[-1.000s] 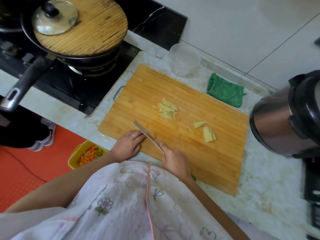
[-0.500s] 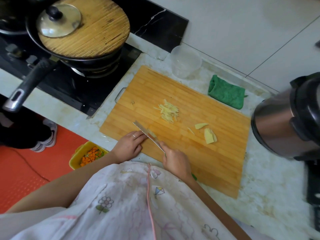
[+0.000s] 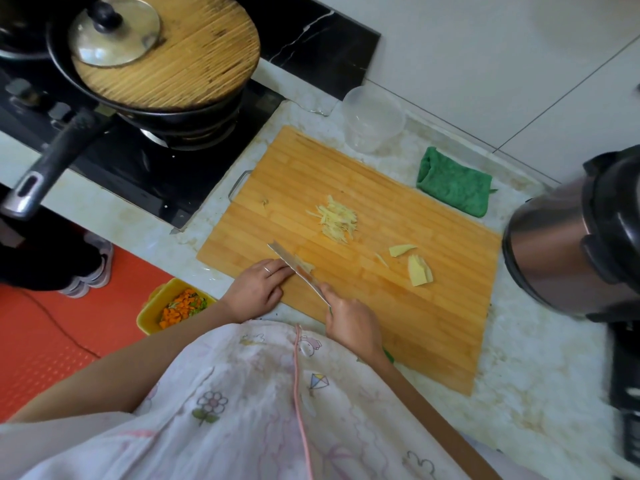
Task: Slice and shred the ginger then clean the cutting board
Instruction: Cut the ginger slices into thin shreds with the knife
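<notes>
A bamboo cutting board [image 3: 381, 323] lies on the marble counter. A pile of shredded ginger [image 3: 335, 219] sits near its middle. Ginger slices [image 3: 419, 271] lie to the right, with a smaller slice [image 3: 400, 250] above them. My right hand [image 3: 351, 320] grips the handle of a knife [image 3: 294, 266] whose blade rests on the board's near left part. My left hand [image 3: 258, 289] lies flat with its fingertips pressing a small ginger piece [image 3: 306, 266] against the blade; most of that piece is hidden.
A clear plastic container [image 3: 372, 117] stands behind the board and a folded green cloth [image 3: 453, 181] lies at its far right. A steel cooker [image 3: 571, 244] stands at the right. A covered black pan [image 3: 156, 64] sits on the stove at left. A yellow tub of diced vegetables [image 3: 173, 306] is below the counter edge.
The hands and knife stay in almost the same place on the board; only the camera view has shifted slightly.
</notes>
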Available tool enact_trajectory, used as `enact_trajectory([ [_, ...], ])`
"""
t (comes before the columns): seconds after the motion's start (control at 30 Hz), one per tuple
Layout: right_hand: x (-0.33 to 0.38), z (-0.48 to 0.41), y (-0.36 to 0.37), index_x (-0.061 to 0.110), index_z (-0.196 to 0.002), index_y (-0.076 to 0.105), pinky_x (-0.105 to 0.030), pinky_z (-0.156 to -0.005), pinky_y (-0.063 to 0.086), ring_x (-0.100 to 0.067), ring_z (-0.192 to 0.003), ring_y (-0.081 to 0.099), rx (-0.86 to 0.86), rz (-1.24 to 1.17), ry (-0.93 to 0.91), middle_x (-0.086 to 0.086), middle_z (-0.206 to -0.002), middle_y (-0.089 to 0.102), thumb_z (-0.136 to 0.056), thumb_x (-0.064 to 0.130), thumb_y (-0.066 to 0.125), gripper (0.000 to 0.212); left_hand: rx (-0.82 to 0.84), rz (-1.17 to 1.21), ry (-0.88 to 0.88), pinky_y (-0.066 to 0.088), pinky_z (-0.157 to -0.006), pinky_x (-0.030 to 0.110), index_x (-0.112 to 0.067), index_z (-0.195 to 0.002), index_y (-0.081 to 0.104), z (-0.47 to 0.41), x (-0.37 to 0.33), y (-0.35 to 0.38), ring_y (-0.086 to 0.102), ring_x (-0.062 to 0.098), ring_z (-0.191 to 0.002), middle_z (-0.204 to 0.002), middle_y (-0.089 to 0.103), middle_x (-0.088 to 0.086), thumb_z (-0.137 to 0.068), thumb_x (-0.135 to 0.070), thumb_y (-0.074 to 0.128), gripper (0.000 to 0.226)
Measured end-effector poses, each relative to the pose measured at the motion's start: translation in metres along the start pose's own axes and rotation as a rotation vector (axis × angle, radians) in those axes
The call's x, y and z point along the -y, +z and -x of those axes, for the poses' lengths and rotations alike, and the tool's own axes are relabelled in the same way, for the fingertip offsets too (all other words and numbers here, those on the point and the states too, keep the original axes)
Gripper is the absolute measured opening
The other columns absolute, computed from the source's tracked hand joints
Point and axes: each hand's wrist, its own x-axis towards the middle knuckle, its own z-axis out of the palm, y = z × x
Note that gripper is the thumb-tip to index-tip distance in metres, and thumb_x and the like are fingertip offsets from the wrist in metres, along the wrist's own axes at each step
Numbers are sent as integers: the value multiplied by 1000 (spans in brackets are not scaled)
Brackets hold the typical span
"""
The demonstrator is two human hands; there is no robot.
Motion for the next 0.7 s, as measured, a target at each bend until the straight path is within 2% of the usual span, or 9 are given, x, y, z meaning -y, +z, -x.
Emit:
enact_trajectory([
  [0.1,4,-8,0,31,-143,34,-26,-39,22,-20,-54,45,-23,-5,-11,-5,-70,60,-93,8,41,56,13,9,-13,40,-92,32,-6,-123,51,-1,0,0,52,26,-102,-115,61,17,-81,-11,41,43],
  [0.2,2,-7,1,30,-143,33,-29,-46,29,-21,-55,46,-32,-8,-27,-7,-74,64,-93,10,41,54,8,5,-20,40,-91,31,-7,-122,50,1,0,1,51,25,-101,-114,62,17,-81,-12,40,42],
  [0.3,-2,0,1,30,-142,34,-28,-49,32,-23,-56,47,-10,-15,-24,-6,-71,60,-93,10,41,53,-10,8,-6,40,-90,31,-7,-121,50,0,1,1,51,25,-101,-112,61,16,-82,-12,41,41],
  [0.47,-5,4,3,30,-138,37,-26,-39,22,-23,-56,46,-23,0,-2,2,-59,43,-91,9,40,51,-40,6,12,39,-90,31,-7,-120,50,1,1,3,51,25,-100,-115,55,12,-82,-12,42,39],
  [0.7,-10,5,4,29,-140,34,-27,-51,35,-21,-58,49,29,-3,4,6,-55,34,-91,9,41,53,-6,-29,25,40,-90,32,-7,-120,49,1,2,2,50,26,-101,-117,48,9,-83,-13,41,39],
])
